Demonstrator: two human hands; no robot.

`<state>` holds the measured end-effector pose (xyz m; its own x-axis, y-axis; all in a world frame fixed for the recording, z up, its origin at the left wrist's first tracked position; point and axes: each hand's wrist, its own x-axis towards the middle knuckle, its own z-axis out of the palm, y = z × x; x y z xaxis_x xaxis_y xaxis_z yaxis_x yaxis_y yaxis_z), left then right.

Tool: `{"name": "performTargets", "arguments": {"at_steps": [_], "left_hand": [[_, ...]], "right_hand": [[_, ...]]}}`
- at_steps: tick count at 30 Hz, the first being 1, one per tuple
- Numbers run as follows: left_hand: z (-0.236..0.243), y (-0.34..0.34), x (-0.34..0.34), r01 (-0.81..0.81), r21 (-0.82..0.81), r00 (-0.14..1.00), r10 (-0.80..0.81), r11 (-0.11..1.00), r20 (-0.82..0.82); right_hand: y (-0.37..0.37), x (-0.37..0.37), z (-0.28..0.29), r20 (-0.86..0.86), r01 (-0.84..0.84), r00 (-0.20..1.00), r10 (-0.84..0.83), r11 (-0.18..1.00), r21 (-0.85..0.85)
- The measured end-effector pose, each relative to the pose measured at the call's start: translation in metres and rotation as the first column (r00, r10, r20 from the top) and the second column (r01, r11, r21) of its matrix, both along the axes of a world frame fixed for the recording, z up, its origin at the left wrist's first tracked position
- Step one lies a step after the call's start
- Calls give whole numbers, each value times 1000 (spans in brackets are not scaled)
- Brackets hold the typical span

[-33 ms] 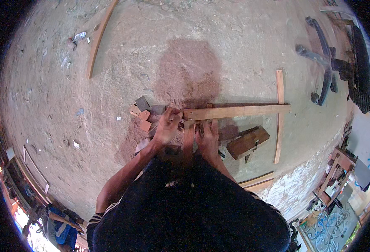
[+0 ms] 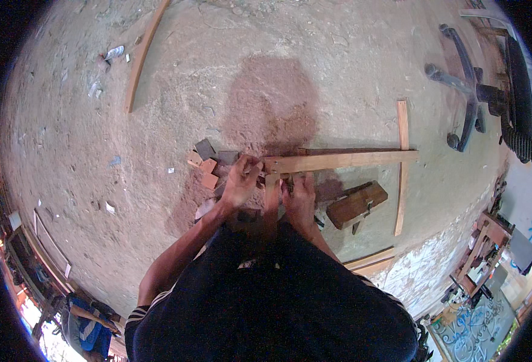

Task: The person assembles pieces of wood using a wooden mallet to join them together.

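Crosswise, wooden strip [image 2: 350, 159], long axis pointing rightward from left hand [image 2: 240, 184], right hand [image 2: 301, 198] alongside, grips unclear.

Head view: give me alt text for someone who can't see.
A person's left hand and right hand flank the place where a long wooden strip meets another strip. Small blocks lie left, a larger block right, on dusty floor.
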<state>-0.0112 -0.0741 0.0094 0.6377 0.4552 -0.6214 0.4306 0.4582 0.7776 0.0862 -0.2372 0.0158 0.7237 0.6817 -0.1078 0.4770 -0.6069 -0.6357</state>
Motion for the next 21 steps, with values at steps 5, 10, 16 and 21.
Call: {"name": "performTargets", "arguments": {"at_steps": [5, 10, 16, 21], "left_hand": [[-10, -4, 0, -25, 123, 999, 20, 992, 45], [-19, -9, -3, -50, 192, 995, 31, 980, 99], [-22, -10, -6, -20, 194, 996, 3, 981, 88], [-22, -10, -6, 31, 443, 997, -60, 896, 50]], "right_hand": [[1, 5, -20, -98, 109, 989, -111, 994, -34], [5, 2, -27, -248, 204, 947, -204, 979, -28], [5, 2, -34, -245, 219, 951, -188, 970, 103], [2, -5, -30, -503, 335, 818, -279, 942, 23]]}}
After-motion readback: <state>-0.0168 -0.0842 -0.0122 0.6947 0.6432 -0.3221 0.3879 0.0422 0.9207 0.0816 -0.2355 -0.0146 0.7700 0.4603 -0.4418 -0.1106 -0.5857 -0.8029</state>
